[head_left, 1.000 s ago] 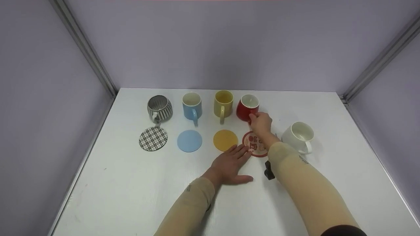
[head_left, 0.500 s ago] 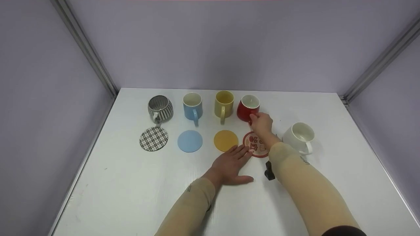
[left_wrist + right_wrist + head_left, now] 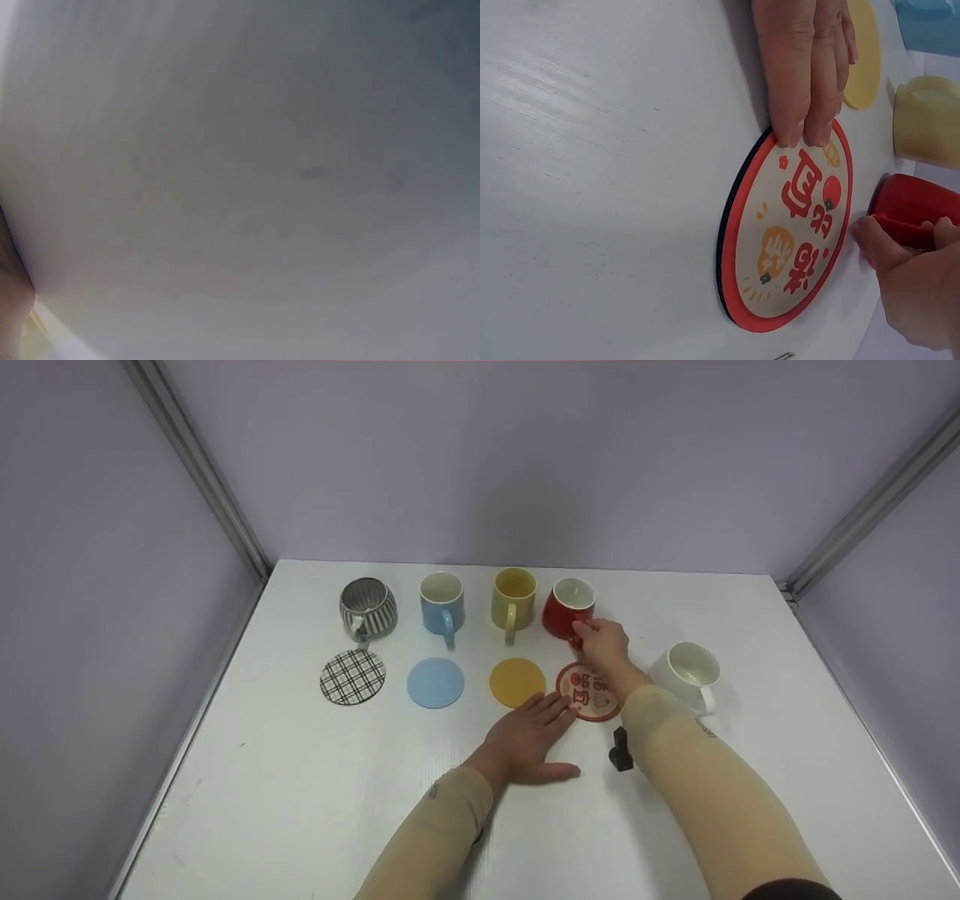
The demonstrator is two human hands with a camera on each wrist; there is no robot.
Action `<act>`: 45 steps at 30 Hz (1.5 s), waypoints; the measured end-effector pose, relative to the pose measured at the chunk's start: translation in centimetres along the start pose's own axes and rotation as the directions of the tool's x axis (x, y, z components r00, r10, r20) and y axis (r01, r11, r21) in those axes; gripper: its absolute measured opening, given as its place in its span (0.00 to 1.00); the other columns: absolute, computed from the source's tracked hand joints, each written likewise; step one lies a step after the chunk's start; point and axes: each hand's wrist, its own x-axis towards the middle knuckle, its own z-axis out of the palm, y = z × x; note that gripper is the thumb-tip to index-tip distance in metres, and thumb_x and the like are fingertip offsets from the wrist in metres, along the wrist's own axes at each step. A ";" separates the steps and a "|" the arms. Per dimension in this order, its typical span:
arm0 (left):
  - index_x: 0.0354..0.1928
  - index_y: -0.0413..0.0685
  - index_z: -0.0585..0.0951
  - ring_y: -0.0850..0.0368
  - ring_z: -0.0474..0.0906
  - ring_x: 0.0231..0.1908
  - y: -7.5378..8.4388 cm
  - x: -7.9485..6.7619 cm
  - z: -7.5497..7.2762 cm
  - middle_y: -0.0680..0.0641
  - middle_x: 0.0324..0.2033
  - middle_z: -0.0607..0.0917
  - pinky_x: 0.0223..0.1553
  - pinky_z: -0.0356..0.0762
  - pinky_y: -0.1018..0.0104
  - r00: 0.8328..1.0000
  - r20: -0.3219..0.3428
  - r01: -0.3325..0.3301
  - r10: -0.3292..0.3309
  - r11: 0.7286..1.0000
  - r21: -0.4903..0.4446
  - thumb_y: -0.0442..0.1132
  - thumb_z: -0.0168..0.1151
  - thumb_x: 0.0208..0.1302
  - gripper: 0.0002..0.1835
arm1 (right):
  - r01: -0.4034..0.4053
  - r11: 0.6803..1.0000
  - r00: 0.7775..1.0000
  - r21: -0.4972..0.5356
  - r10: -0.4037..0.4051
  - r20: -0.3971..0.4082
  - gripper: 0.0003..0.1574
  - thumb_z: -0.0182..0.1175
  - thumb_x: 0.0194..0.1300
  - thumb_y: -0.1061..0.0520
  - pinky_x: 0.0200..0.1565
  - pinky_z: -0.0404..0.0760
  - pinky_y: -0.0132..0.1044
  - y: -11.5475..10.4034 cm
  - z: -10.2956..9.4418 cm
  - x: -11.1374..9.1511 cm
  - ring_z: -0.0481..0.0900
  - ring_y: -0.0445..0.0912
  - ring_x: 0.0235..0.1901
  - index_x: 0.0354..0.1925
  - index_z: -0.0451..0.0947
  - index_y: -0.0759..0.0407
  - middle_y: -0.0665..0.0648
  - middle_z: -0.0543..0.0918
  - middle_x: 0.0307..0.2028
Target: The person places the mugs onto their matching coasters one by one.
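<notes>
My right hand (image 3: 606, 647) grips the handle of a red mug (image 3: 564, 617) with a white inside, which stands upright at the right end of a row of mugs. In the right wrist view the fingers (image 3: 889, 251) curl round the red handle (image 3: 904, 230). Below that mug lies a round coaster (image 3: 784, 240) with a red rim and printed characters. My left hand (image 3: 525, 741) lies flat on the table, fingers straight, with fingertips (image 3: 791, 131) resting on the coaster's edge. The left wrist view shows mostly blurred white tabletop.
Left of the red mug stand a yellow mug (image 3: 513, 600), a blue mug (image 3: 442, 606) and a grey striped mug (image 3: 368, 609). Yellow (image 3: 517, 679), blue (image 3: 436, 682) and checked coasters (image 3: 352, 677) lie before them. A white mug (image 3: 684, 675) stands beside my right forearm.
My right wrist and forearm have shifted slightly to the right, baring a little more of the red-rimmed coaster. The grip on the red mug's handle and the left hand's pose stay the same.
</notes>
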 end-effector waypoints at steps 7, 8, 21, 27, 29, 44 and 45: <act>0.87 0.58 0.50 0.58 0.37 0.84 0.0 0.0 0.1 0.55 0.85 0.47 0.82 0.35 0.60 1.000 0.007 0.004 -0.003 1.000 -0.013 0.85 0.30 0.67 0.56 | -0.047 0.990 0.998 0.136 0.042 0.040 0.28 0.49 0.87 0.48 0.59 0.86 0.46 -0.1 0.0 -0.2 0.87 0.59 0.56 0.65 0.74 0.72 0.72 0.81 0.58; 0.87 0.58 0.50 0.58 0.37 0.84 0.0 0.0 0.1 0.55 0.85 0.47 0.82 0.35 0.60 1.000 0.009 0.004 -0.003 1.000 -0.016 0.85 0.30 0.67 0.56 | -0.047 0.989 0.998 0.143 0.041 0.041 0.28 0.48 0.87 0.48 0.59 0.85 0.46 0.0 0.0 -0.2 0.87 0.58 0.56 0.65 0.74 0.72 0.72 0.81 0.59; 0.87 0.57 0.50 0.57 0.38 0.84 0.0 0.1 0.0 0.54 0.85 0.48 0.82 0.36 0.60 1.000 0.007 -0.003 0.003 1.000 -0.002 0.84 0.31 0.68 0.55 | -0.013 0.988 0.999 0.152 0.008 0.033 0.28 0.47 0.87 0.49 0.58 0.86 0.45 0.2 0.2 -0.2 0.88 0.58 0.55 0.60 0.75 0.75 0.72 0.85 0.55; 0.87 0.57 0.50 0.57 0.38 0.84 0.0 0.1 0.0 0.54 0.85 0.47 0.82 0.35 0.59 1.000 0.013 0.001 -0.001 1.000 -0.004 0.84 0.31 0.68 0.55 | -0.014 0.993 0.999 0.113 0.010 0.034 0.28 0.46 0.88 0.49 0.59 0.85 0.47 0.1 0.2 -0.1 0.88 0.57 0.54 0.60 0.75 0.74 0.70 0.85 0.54; 0.87 0.57 0.50 0.57 0.38 0.84 0.0 0.1 -0.1 0.54 0.85 0.47 0.82 0.36 0.59 1.000 0.012 0.002 -0.002 1.000 -0.001 0.84 0.31 0.68 0.55 | -0.013 0.996 0.999 0.091 0.010 0.035 0.27 0.45 0.88 0.49 0.59 0.85 0.46 0.1 0.2 -0.2 0.88 0.56 0.53 0.60 0.75 0.73 0.69 0.85 0.53; 0.87 0.57 0.51 0.57 0.39 0.84 0.0 0.0 -0.1 0.54 0.85 0.48 0.82 0.36 0.60 1.000 0.008 0.000 0.000 1.000 -0.005 0.83 0.32 0.69 0.55 | 0.051 0.998 0.998 -0.035 -0.052 -0.019 0.24 0.45 0.87 0.49 0.46 0.82 0.37 0.5 0.5 0.1 0.83 0.49 0.44 0.53 0.78 0.68 0.64 0.85 0.45; 0.86 0.57 0.51 0.56 0.40 0.84 0.0 0.0 -0.2 0.54 0.85 0.49 0.82 0.37 0.60 1.000 0.006 0.001 -0.001 1.000 -0.005 0.83 0.33 0.69 0.55 | 0.053 0.998 0.998 -0.036 -0.053 -0.021 0.24 0.45 0.87 0.49 0.46 0.82 0.37 0.5 0.5 0.1 0.83 0.49 0.44 0.52 0.78 0.68 0.63 0.85 0.44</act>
